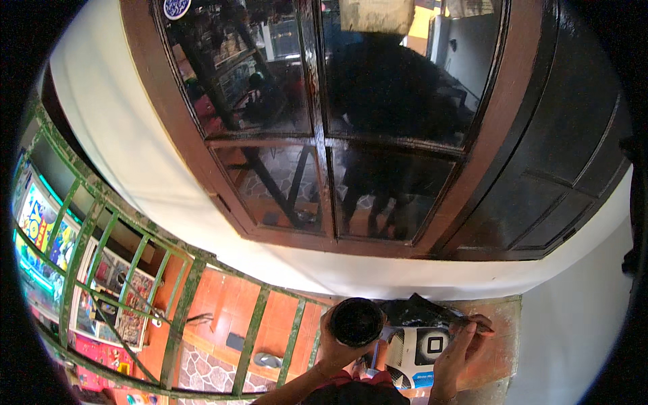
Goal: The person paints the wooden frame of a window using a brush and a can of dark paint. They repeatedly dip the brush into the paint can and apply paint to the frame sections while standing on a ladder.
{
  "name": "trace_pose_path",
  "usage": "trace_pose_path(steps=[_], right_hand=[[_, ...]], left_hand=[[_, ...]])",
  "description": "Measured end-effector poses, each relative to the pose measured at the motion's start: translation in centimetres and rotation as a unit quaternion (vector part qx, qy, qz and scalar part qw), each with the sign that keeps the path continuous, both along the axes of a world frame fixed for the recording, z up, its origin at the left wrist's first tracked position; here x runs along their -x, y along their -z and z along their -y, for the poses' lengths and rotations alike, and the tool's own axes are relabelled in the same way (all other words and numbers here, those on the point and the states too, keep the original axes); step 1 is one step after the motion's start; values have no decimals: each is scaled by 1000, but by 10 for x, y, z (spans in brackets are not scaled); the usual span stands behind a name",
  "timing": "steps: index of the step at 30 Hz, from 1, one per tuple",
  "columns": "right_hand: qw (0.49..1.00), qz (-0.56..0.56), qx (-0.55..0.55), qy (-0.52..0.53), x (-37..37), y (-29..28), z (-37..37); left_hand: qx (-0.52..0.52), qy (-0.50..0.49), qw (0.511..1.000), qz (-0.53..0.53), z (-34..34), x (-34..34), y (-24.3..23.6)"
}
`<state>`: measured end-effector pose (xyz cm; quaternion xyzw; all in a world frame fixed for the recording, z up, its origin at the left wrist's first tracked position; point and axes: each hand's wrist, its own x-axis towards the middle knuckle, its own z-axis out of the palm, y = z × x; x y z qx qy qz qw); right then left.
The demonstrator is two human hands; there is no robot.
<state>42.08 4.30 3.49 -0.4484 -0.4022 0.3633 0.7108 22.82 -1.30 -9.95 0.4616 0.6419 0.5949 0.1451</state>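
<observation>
My left hand [334,343] is wrapped round a cup [356,322] of glossy black liquid, low in the middle of the view. Just to its right, my right hand [466,344] grips a paintbrush [439,312] by the end of its handle; the broad head is black and lies level with the cup. Beneath the brush, a white box or bag [412,358] with black and blue print rests on orange tiles. Above both hands is a window [312,101] with a brown wooden frame [175,131] and dark, reflecting panes.
A green metal railing [196,290] curves along the left, over orange tiles [223,304], a grey slipper [268,360] and colourful cabinets or panels [47,223]. A white wall [115,142] surrounds the window. A dark panelled shutter [553,175] stands right of it; grey wall [567,337] lies lower right.
</observation>
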Motion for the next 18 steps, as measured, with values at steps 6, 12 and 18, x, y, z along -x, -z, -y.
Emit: trace_pose_path(steps=[6, 12, 18], right_hand=[[975, 103, 18, -194, -10, -22, 3], [840, 435, -124, -301, -5, -44, -16], [776, 522, -182, -304, 3, -48, -12]], left_hand=[[-76, -65, 991, -83, 2, -31, 4], [-91, -32, 992, -80, 7, -40, -14], [-104, -34, 986, -124, 13, -49, -33]])
